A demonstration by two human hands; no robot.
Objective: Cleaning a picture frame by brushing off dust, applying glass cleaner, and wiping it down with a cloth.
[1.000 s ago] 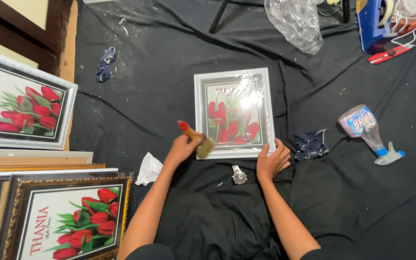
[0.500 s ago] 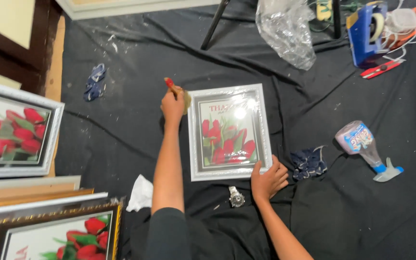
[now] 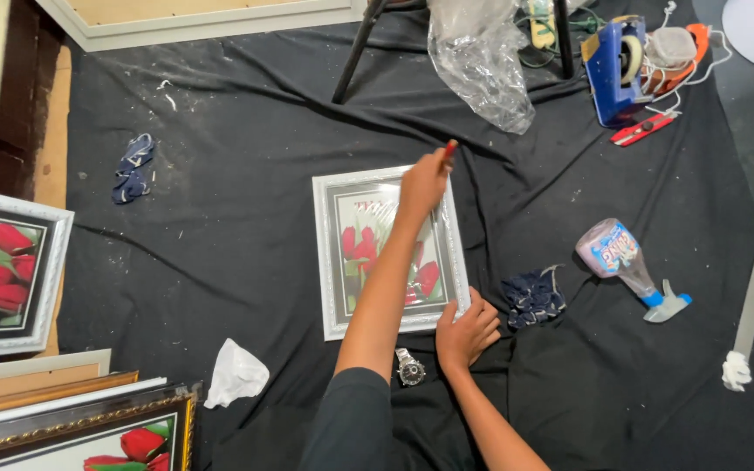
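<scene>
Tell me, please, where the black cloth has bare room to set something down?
Bare black cloth lies between the blue rag and the white-framed tulip picture. Crowded: the far right corner, around the blue tape dispenser and crumpled clear plastic.

Black cloth (image 3: 246, 227): picture frame (image 3: 329, 262), spray bottle (image 3: 626, 262), wristwatch (image 3: 410, 370).

The left arm (image 3: 386, 279) crosses the frame (image 3: 333, 253), hiding part of its tulip print. The brush (image 3: 448, 153) shows only its red handle tip above the left hand (image 3: 423, 185); its bristles are hidden.
</scene>
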